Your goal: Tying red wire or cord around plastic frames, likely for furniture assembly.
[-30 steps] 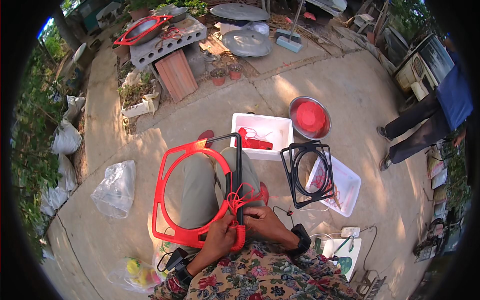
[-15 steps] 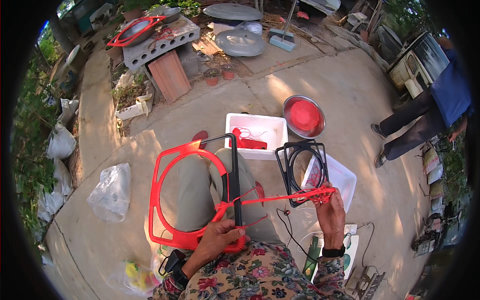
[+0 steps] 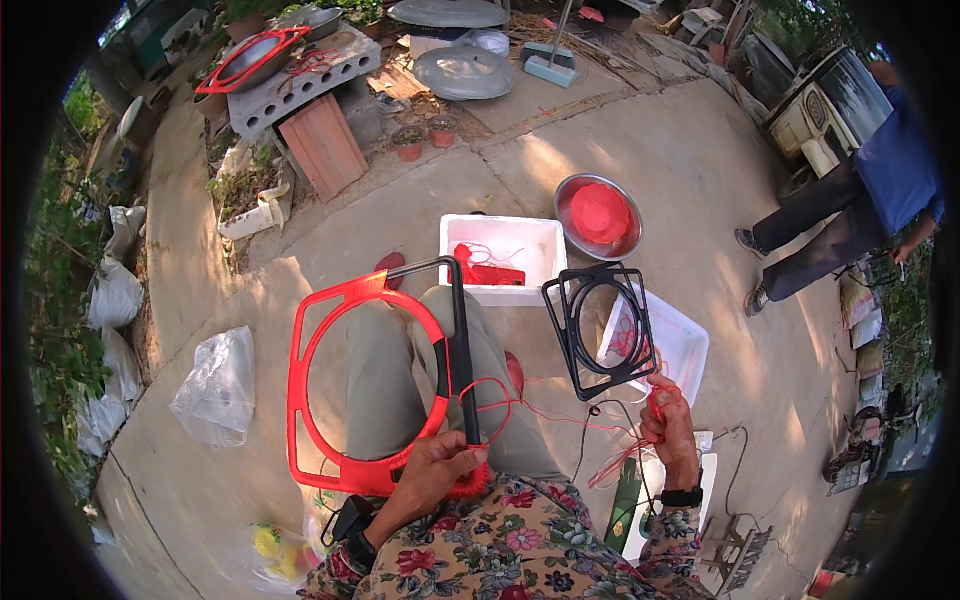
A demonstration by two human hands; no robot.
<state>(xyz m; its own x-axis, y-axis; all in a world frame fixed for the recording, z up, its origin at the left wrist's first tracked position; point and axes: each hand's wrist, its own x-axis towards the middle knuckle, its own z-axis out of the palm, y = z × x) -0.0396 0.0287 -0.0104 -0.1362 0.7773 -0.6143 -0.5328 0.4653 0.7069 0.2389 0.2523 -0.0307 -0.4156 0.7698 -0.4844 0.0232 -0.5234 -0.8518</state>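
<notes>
Left hand (image 3: 432,470) clamps red frame (image 3: 330,390) and black bar (image 3: 462,350) at the frame's lower edge, on the lap. Right hand (image 3: 668,425), closed on red cord (image 3: 560,415), has swung out from the frame to the right over the last second, now dropping slightly beside black frame (image 3: 598,325). Cord is drawn out with some slack, so a pass looks pulled through. White box (image 3: 500,255) sits ahead.

Floral-print top: dark ground with red, pink and white blooms, sleeves reaching the wrists. Olive-khaki trousers over both knees. Black watch or band on right hand (image 3: 672,436) wrist, at 4 o'clock; another black band on left hand (image 3: 432,468) wrist, at 7 o'clock.
</notes>
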